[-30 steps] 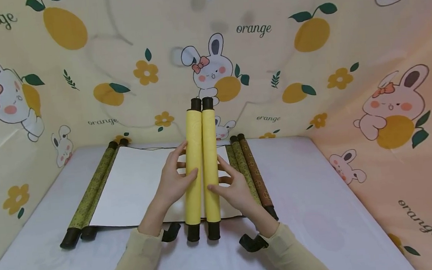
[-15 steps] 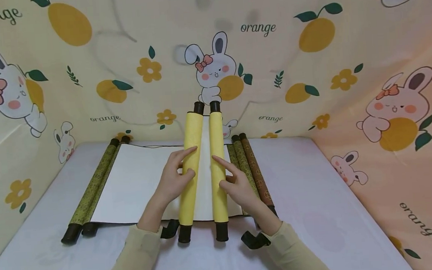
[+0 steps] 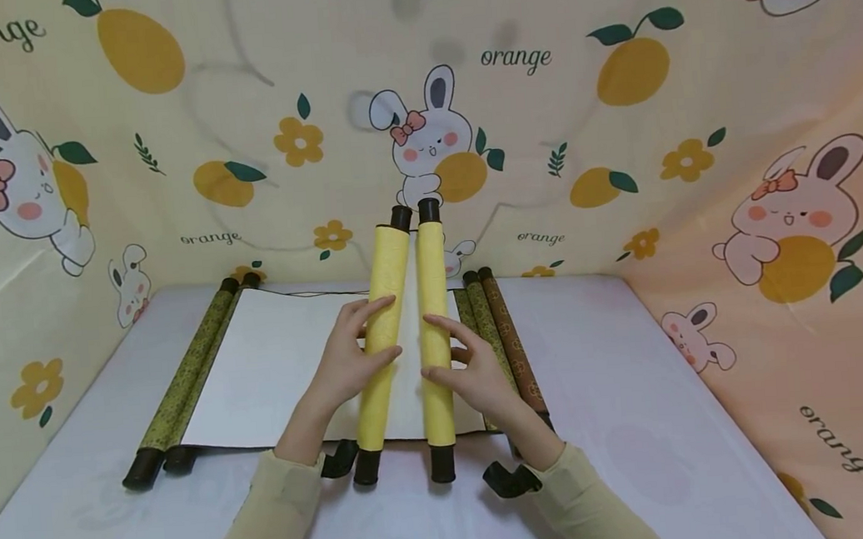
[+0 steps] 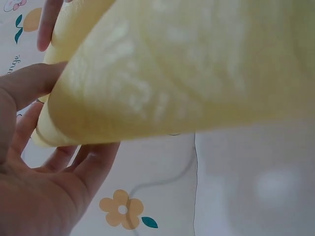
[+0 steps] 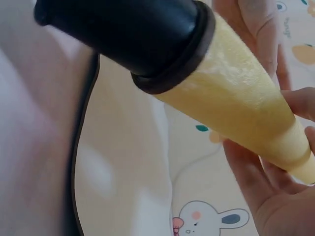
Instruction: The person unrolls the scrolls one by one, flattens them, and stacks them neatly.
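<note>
A yellow scroll stands slightly unrolled in front of me, its two rollers tipped up toward the back wall. My left hand grips the left yellow roller, thumb in front and fingers around the outer side. On the other side, my right hand holds the right yellow roller between thumb and fingers. Between the rollers shows a narrow strip of white paper. Black knobs cap the roller ends; one black knob looms large in the right wrist view. The yellow backing fills much of the left wrist view.
Behind the scroll a larger white scroll lies spread on the table, with green rollers at its left. More green rollers and a brown roller lie at the right. A patterned cloth hangs behind.
The two yellow rollers, side by side a second ago, moved apart and uncovered the white strip. Since half a second ago, the fingers and thumbs have shifted their hold and the gap has narrowed slightly.
</note>
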A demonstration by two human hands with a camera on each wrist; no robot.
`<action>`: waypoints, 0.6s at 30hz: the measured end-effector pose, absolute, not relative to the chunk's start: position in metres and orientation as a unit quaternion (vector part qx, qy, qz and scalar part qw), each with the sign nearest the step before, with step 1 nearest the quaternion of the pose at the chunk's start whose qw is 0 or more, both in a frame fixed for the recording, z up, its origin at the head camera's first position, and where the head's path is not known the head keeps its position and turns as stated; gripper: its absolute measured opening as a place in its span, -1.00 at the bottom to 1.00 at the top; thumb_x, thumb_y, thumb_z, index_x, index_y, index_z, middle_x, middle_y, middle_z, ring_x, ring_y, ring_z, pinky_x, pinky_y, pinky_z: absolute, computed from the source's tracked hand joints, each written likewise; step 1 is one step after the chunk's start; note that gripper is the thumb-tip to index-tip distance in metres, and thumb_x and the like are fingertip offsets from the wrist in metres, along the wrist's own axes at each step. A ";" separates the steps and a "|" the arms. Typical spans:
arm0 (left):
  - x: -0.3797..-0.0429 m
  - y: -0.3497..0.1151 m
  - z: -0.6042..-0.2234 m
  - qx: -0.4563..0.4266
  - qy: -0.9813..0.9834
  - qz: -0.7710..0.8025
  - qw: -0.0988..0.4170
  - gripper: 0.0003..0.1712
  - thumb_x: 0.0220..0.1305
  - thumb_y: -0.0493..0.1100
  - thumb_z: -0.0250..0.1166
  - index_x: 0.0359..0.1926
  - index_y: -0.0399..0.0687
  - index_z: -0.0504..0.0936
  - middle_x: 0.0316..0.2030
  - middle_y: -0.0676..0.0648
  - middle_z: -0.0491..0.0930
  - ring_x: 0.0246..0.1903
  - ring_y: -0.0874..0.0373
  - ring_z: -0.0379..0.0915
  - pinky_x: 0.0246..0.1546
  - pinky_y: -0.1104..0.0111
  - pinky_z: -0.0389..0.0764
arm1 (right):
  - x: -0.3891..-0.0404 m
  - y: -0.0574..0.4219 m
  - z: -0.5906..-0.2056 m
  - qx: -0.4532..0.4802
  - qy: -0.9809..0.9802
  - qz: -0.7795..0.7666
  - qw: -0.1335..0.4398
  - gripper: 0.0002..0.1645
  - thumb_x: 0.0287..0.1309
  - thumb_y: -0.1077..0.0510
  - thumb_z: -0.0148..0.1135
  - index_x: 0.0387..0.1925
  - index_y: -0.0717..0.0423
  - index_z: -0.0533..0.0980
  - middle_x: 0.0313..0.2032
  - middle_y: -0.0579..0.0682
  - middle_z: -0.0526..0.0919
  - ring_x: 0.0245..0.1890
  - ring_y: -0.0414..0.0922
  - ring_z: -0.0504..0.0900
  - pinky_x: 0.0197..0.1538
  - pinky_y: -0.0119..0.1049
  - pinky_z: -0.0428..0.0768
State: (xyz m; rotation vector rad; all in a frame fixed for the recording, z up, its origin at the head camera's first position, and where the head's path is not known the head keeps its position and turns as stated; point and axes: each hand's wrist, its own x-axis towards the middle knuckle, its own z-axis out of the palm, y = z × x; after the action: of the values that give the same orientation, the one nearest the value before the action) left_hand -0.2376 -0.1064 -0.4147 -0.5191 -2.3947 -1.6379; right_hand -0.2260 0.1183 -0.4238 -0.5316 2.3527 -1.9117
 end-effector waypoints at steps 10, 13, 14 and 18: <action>-0.237 -0.112 -0.416 -0.154 -0.803 -0.565 0.110 -0.20 0.23 -0.38 0.41 0.46 0.10 0.44 0.41 -0.13 0.36 0.19 -0.20 0.46 -0.07 0.08 0.63 | -0.229 0.125 -0.419 -0.204 0.756 -0.622 0.020 -0.01 0.13 0.43 0.38 0.54 -0.21 0.33 0.23 0.24 0.58 0.10 0.11 0.56 -0.03 -0.10 0.71; -0.236 -0.113 -0.414 -0.142 -0.799 -0.576 0.100 -0.20 0.23 -0.38 0.39 0.46 0.13 0.42 0.37 -0.17 0.39 0.16 -0.21 0.46 -0.18 0.11 0.67 | -0.230 0.127 -0.419 -0.208 0.754 -0.623 0.018 0.03 0.14 0.46 0.34 0.57 -0.22 0.29 0.31 0.23 0.52 0.13 0.13 0.56 -0.01 -0.10 0.69; -0.236 -0.113 -0.413 -0.139 -0.797 -0.580 0.098 -0.20 0.23 -0.38 0.38 0.46 0.13 0.41 0.36 -0.18 0.40 0.15 -0.21 0.46 -0.19 0.10 0.68 | -0.230 0.128 -0.419 -0.208 0.753 -0.624 0.017 0.04 0.13 0.48 0.32 0.57 -0.21 0.28 0.32 0.22 0.50 0.12 0.13 0.56 -0.02 -0.10 0.69; -0.236 -0.116 -0.412 -0.135 -0.793 -0.587 0.091 -0.18 0.20 -0.41 0.32 0.46 0.13 0.38 0.33 -0.23 0.38 0.13 -0.22 0.44 -0.18 0.08 0.68 | -0.231 0.130 -0.418 -0.203 0.753 -0.626 0.016 0.07 0.10 0.54 0.20 0.58 -0.21 0.27 0.39 0.19 0.40 0.11 0.17 0.56 -0.05 -0.09 0.67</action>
State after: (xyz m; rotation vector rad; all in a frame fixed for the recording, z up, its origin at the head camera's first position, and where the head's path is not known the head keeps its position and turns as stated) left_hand -0.2360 -0.1163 -0.4117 -0.4017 -2.3561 -1.7458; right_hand -0.2307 0.1297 -0.4176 -0.6313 2.3411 -1.9459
